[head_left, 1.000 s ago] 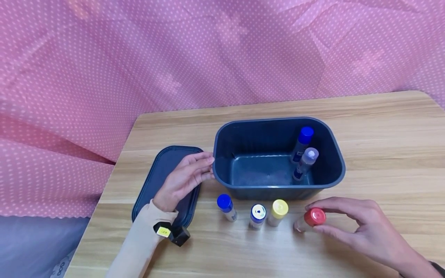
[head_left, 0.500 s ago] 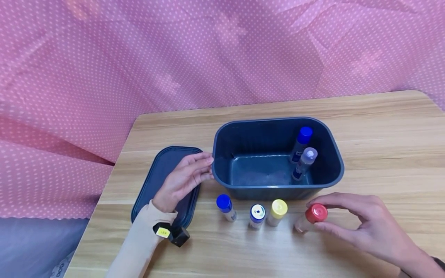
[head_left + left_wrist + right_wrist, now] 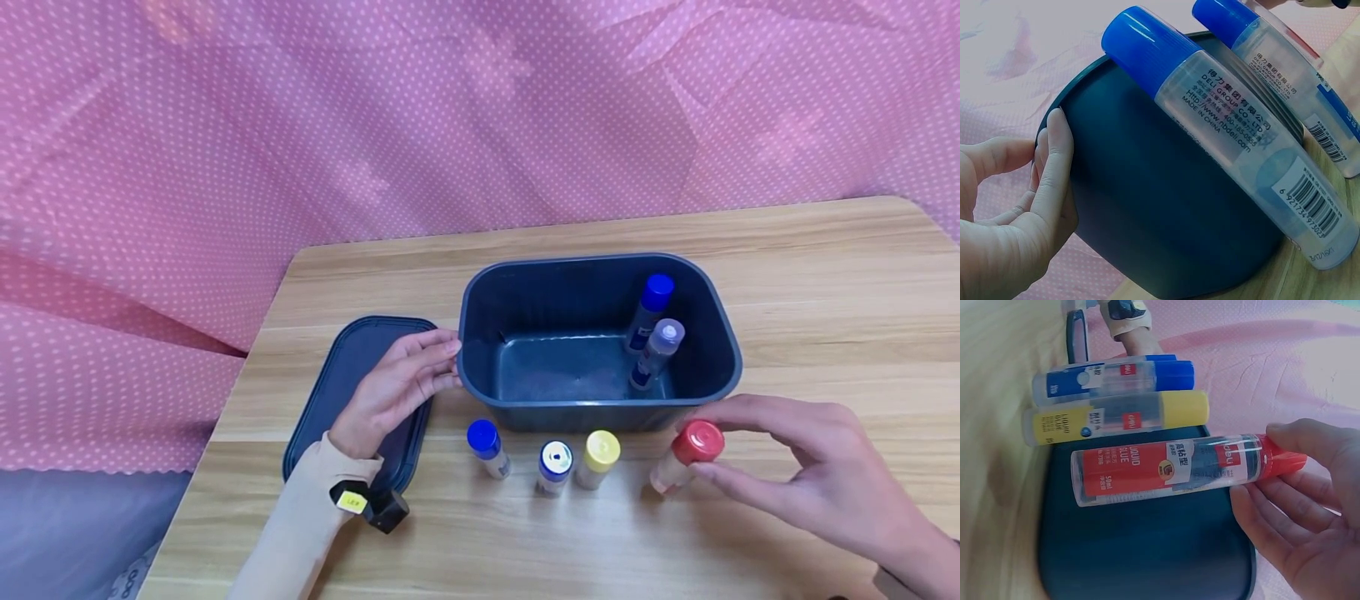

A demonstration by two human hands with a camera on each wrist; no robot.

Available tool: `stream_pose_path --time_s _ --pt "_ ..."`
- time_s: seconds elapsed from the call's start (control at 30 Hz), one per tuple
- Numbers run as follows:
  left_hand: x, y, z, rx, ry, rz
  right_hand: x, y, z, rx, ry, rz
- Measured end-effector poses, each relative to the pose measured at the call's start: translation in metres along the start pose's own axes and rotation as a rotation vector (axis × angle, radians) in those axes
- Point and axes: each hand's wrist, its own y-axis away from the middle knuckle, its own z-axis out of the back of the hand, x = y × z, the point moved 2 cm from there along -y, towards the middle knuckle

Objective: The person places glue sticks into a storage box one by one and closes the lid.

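My right hand (image 3: 817,471) pinches a clear liquid glue bottle (image 3: 1166,467) by its red cap (image 3: 699,440), thumb on one side and fingers on the other. The bottle is nearly upright, close over the table in front of the right end of a dark blue plastic box (image 3: 577,414). Against the left end of this box rests my left hand (image 3: 401,379), its fingers fairly straight and the tips at the rim. Inside the box, at the right, stand a blue-capped glue bottle (image 3: 658,292) and another with a clear, pale cap (image 3: 667,333).
Along the front of the box stand a blue-capped bottle (image 3: 485,437), another bottle with blue around its white top (image 3: 556,460) and a yellow-capped one (image 3: 602,452). A dark lid (image 3: 360,358) lies left, partly under my left forearm. Pink dotted cloth (image 3: 480,125) hangs behind the table.
My right hand has shifted the red-capped glue bottle a little to the right and closer to the box. The left hand has stayed at the box's end.
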Motion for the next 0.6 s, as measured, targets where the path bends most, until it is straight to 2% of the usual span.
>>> stream_pose_path --time_s 0.13,0.33,0.5,0.6 --pt "0.0 0.0 0.0 0.002 0.003 0.001 -0.001 -0.004 0.001 -0.048 -0.107 0.094" --pt "0.0 0.0 0.001 0.005 0.008 0.001 -0.003 -0.008 0.005 -0.049 -0.254 0.112" --pt "0.0 -0.001 0.001 0.024 0.003 -0.012 -0.011 -0.009 0.005 -0.061 -0.423 0.179" --pt "0.0 -0.001 0.0 0.029 0.005 -0.014 -0.016 -0.009 0.006 -0.067 -0.438 0.191"
